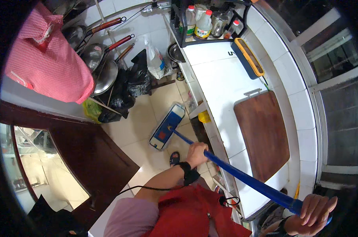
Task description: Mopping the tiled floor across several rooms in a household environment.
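A flat mop with a blue handle [241, 174] slants across the view. My left hand [197, 154] grips the handle's lower part, above the mop head. At the lower right, my right hand [312, 214] is closed around the handle's upper end. The rectangular blue-and-white mop head [167, 126] lies flat on the beige floor tiles [137, 127], just ahead of a foot in a dark sandal [175, 158].
Right of me runs a white tiled counter [214, 74] with a wooden cutting board [263, 133]. Bottles [203, 26] stand on a black rack. Pans [106, 78] and black plastic bags [139, 77] line the far left wall. A dark brown door [87, 148] stands at left.
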Demonstrator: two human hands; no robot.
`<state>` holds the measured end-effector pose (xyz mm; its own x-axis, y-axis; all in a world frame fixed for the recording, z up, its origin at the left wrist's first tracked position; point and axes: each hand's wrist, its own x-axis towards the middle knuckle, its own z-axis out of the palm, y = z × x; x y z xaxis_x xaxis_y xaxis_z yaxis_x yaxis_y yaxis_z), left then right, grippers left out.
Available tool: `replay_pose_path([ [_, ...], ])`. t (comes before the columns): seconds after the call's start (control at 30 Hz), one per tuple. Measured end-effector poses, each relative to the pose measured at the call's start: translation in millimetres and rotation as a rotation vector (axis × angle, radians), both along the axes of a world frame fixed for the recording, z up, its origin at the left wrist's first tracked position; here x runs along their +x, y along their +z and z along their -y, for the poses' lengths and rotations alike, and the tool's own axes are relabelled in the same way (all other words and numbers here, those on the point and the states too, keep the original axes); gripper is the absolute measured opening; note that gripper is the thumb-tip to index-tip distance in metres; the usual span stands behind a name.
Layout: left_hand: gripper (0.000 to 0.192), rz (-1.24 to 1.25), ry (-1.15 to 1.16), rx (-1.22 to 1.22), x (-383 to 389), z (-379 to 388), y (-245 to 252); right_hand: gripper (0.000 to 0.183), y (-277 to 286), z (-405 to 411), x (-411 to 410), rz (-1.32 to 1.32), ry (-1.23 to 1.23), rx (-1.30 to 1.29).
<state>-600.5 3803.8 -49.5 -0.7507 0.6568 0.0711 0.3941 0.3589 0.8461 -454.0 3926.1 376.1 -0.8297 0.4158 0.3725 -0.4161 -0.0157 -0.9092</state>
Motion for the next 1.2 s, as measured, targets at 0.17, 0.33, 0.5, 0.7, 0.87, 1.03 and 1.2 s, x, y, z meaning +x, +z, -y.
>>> replay_pose_path([
  [0.17, 0.015, 0.039, -0.109, 0.04, 29.9, 4.9, 33.8, 0.007, 26.4, -6.1, 36.4, -0.065, 0.005, -0.032],
  [0.33, 0.015, -0.031, -0.104, 0.118, 12.7, 3.7, 47.0, 0.017, 31.7, -16.2, 60.9, -0.125, 0.081, 0.001],
  [0.5, 0.018, -0.075, -0.067, 0.142, -32.7, -3.9, 16.7, 0.011, -13.2, -5.6, 59.8, -0.166, 0.17, 0.055],
  [0.7, 0.017, -0.115, -0.069, 0.152, -95.8, 6.8, -77.0, 0.024, -94.4, 31.1, 20.3, -0.085, 0.102, 0.132],
  [0.87, 0.013, -0.12, -0.188, 0.066, -83.0, -3.2, -62.8, 0.015, -107.5, 46.3, 49.6, -0.044, -0.049, 0.078],
  [1.03, 0.015, -0.133, -0.224, 0.045, -29.6, -0.7, -74.5, 0.026, -72.1, 48.5, 79.4, 0.148, -0.292, -0.006],
  [1.2, 0.014, -0.106, -0.167, -0.013, 59.8, 2.1, -61.7, 0.025, -58.6, 29.8, 138.2, 0.119, -0.339, -0.084],
])
